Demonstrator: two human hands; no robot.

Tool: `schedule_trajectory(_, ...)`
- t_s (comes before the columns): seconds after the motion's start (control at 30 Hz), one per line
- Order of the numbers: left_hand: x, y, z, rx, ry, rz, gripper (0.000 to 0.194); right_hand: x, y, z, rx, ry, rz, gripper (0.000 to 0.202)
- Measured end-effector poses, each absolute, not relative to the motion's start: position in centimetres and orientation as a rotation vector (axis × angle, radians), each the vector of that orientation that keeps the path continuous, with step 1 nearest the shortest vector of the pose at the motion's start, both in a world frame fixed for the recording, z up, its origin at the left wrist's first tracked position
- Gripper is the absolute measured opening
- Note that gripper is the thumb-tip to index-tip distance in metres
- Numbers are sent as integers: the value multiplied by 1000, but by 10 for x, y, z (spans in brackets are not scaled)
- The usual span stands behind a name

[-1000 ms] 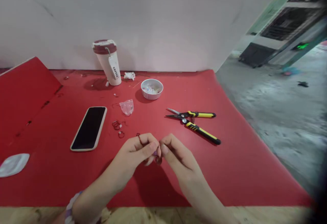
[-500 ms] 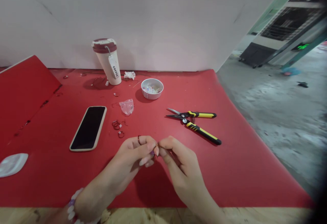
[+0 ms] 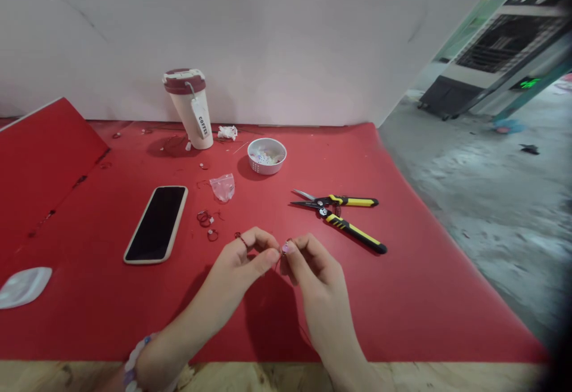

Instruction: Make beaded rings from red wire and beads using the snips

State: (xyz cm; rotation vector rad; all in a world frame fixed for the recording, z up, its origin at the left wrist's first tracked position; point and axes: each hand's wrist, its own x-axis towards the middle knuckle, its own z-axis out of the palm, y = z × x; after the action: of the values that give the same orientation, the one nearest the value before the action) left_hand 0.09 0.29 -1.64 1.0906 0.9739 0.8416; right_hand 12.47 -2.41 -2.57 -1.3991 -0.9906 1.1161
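While right fingers pinch a pinkish bead, left fingers press together | red counter, scuffed wall | kinda patchy floor

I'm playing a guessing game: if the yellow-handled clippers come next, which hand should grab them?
Probably the right hand: it's nearer the clippers than the left hand, though it holds a small pinkish piece.
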Motion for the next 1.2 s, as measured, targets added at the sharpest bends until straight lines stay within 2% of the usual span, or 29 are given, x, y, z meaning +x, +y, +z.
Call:
schedule_trajectory(0.1,3,2,-17,1278,1093,842,8,122,-26,-29,-1507,-1032,1000,28)
schedule_trajectory(0.2,5,1,-19,1381,1185,839,12,120,-28,-30,-1557,-1076,944,30)
schedule_trajectory(0.4,5,4,-19,1132,1151,856,18,131,-25,-29,-1541,-1351,963,25)
schedule_trajectory(0.5,2,8,-17,986,1114,882,19,163,-10,-40,-1653,-1620,605,25)
schedule_trajectory(0.53,1,10,-17,948,1104,880,19,177,-3,-47,-1697,-1707,395,32)
schedule_trajectory(0.6,-2,13,-16,887,1089,864,18,209,13,-62,-1782,-1891,79,62)
schedule_trajectory(0.67,-4,16,-16,855,1068,843,19,239,27,-76,-1910,-2028,-44,87)
schedule_trajectory(0.7,-5,17,-16,851,1054,845,20,252,34,-81,-1950,-2088,-40,90)
schedule_trajectory(0.83,-6,17,-17,920,1003,909,22,285,52,-84,-1934,-2188,-2,79)
schedule_trajectory(0.97,-9,13,-17,1057,986,973,20,294,61,-78,-1936,-2126,94,78)
schedule_trajectory(1.2,-11,5,-22,1108,1000,1010,15,261,42,-67,-1912,-2134,152,42)
